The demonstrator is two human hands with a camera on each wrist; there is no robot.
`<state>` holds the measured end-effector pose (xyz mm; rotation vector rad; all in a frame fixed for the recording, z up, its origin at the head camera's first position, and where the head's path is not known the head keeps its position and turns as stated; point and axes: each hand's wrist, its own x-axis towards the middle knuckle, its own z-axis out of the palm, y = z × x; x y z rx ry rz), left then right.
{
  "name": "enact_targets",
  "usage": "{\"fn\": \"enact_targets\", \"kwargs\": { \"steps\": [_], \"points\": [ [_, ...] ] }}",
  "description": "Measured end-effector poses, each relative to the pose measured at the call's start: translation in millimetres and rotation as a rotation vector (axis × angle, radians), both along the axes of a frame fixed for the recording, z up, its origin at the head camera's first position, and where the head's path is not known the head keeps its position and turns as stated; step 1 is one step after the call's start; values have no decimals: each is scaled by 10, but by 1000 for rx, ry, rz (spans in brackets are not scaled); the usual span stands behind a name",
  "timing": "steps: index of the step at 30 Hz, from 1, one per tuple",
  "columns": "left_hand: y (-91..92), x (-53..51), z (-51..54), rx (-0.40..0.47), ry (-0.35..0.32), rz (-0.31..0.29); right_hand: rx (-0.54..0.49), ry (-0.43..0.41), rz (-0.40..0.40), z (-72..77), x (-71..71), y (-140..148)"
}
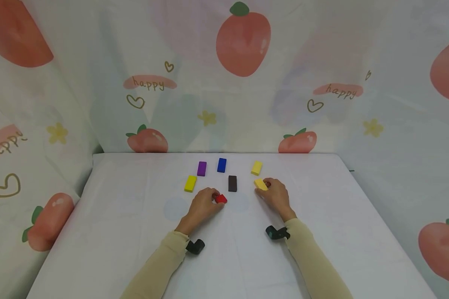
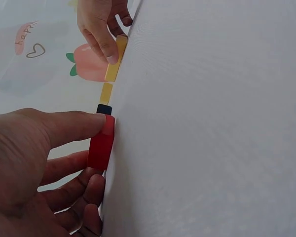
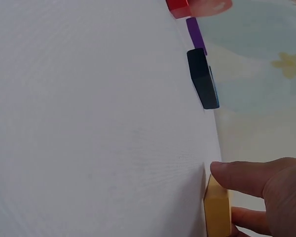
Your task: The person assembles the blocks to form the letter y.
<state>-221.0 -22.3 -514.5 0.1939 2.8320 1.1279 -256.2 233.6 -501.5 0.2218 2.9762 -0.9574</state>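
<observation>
In the head view the left hand (image 1: 203, 206) pinches a red block (image 1: 221, 199) between thumb and fingers, at the table's middle. To its right, the right hand (image 1: 276, 197) grips a light yellow block (image 1: 260, 185), tilted as seen from above. The left wrist view shows the thumb on one end of the red block (image 2: 101, 143) and fingers at the other. In the right wrist view the thumb and a finger hold the yellow block (image 3: 217, 210) close to the cloth. A black block (image 1: 232, 183) lies between the two hands.
Behind the hands lie a purple block (image 1: 201, 169), a blue block (image 1: 222, 165) and another light yellow block (image 1: 256, 167). A brighter yellow block (image 1: 190, 183) lies left of them. The white-covered table (image 1: 127, 232) meets a printed cloth backdrop at its far edge.
</observation>
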Motion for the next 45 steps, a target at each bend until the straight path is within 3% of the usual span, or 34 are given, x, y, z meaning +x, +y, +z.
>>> {"fn": "enact_targets", "kwargs": {
  "steps": [10,21,34,45],
  "points": [
    [-16,17,21,47,-18,-13,-5,9,-9,-1,34,-6],
    [74,78,81,118,6,-45,-32,12,79,83,73,51],
    [263,143,57,121,-1,-11,-36,64,232,85,101,141],
    [373,237,54,16,26,-7,-22,74,425,83,163,142]
  ]
}}
